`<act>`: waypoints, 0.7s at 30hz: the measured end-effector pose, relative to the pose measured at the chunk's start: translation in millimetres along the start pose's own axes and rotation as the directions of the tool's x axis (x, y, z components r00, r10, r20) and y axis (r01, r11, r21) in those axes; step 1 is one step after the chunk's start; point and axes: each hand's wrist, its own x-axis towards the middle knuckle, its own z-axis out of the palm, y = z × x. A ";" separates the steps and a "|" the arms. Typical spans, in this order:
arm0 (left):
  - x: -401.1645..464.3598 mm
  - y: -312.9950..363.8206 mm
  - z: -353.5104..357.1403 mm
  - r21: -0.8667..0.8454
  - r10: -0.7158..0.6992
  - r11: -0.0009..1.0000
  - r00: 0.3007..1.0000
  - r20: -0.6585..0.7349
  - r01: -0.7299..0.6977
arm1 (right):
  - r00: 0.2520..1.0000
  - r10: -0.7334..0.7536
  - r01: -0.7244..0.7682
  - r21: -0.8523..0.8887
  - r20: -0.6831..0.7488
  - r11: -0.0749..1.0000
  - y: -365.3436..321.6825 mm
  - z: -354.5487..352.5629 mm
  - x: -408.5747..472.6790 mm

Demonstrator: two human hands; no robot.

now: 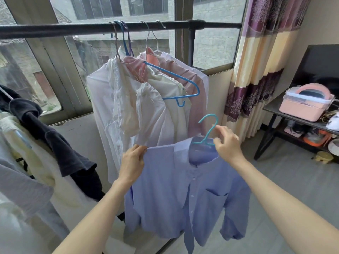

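The person is holding up a light blue button shirt (183, 189) on a teal hanger (207, 133), below and in front of the black clothes rail (73, 29). The shirt is hanging with its long axis running up and down, collar at the top and hem at the bottom, its buttoned front and chest pocket facing the camera. Its shoulder line is running roughly level from one hand to the other. The hanger's hook is pointing upward, with its open end curling toward the person's left, and it is standing well below the rail, not touching it.

The left hand (133, 162) is pinching the shirt's shoulder edge between thumb and curled fingers, at the shirt's upper left corner as seen here. The right hand (227, 143) is gripping the hanger at the other side of the collar, just under the hook, fingers curled round it; how much cloth it is also catching cannot be told. The shirt is thus hanging between and below both hands, with the collar nearer the right hand.

Behind the shirt, white garments (113, 107) and a pink shirt (194, 88) are hanging from the rail, with a blue hanger (172, 75) lying tilted across them. A dark garment (60, 143) is draping over more laundry at the left. At the right, a striped curtain (256, 70) is hanging beside the window, and a pink box (302, 109) is sitting on a black table (271, 106).
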 end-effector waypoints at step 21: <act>-13.2 -2.8 -15.2 -0.221 -0.236 0.930 0.939 0.252 0.293 | 0.996 0.060 -0.053 0.100 -0.068 0.994 -16.5 -6.2 15.0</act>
